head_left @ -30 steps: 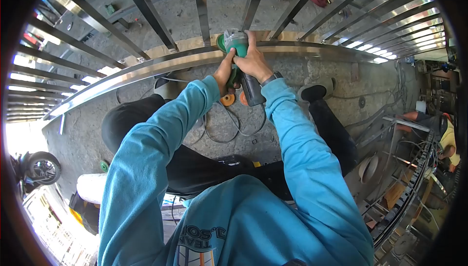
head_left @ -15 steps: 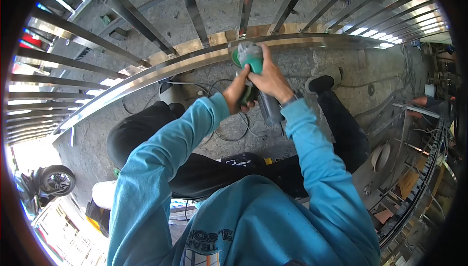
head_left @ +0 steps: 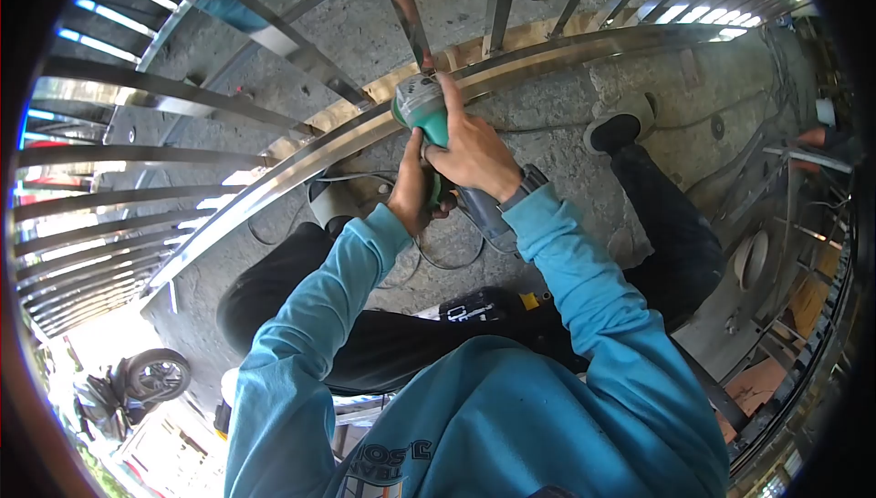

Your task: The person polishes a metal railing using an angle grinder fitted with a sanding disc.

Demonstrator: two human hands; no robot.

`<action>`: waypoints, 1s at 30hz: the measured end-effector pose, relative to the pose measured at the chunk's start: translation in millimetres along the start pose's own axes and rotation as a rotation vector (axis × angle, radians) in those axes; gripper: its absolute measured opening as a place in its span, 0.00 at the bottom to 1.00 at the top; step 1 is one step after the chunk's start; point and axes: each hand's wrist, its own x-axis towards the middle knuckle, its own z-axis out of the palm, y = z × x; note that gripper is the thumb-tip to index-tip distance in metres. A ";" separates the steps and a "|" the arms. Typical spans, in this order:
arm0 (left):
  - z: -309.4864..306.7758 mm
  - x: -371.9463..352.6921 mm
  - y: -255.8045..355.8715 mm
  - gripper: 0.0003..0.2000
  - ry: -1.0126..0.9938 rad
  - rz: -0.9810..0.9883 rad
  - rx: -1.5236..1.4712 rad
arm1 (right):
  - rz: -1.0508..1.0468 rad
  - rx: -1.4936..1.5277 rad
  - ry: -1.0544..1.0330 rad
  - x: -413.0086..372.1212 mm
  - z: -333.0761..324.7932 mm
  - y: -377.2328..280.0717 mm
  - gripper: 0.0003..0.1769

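Observation:
An angle grinder (head_left: 428, 122) with a green body and grey metal head is held in both of my hands, its head up against the shiny bottom rail (head_left: 538, 53) of a metal railing. My left hand (head_left: 411, 186) is closed around the side handle. My right hand (head_left: 478, 157) wraps over the body, forefinger stretched along the head. The disc is mostly hidden behind the grinder's head. Just beyond it, an upright bar (head_left: 404, 7) meets the rail.
A cable (head_left: 447, 266) loops on the concrete floor beneath my hands. My shoes rest left and right, close to the railing. A round dish (head_left: 752, 259) and metal framework (head_left: 808, 215) lie at the right, near another person's arm (head_left: 810, 138). A motorbike wheel (head_left: 159, 375) shows at lower left.
The grinder and both hands have shifted left along the rail in the view, toward another upright bar. The whole view has also turned somewhat. Both hands keep their hold.

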 end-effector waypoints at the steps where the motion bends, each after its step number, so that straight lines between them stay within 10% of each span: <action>1: -2.6 1.6 4.0 0.42 0.001 -0.005 0.011 | -0.074 -0.017 0.040 6.3 4.0 2.6 0.58; 30: 14.0 -6.4 -22.0 0.43 -0.071 -0.061 0.152 | 0.219 -0.082 0.034 -36.6 -1.6 2.3 0.53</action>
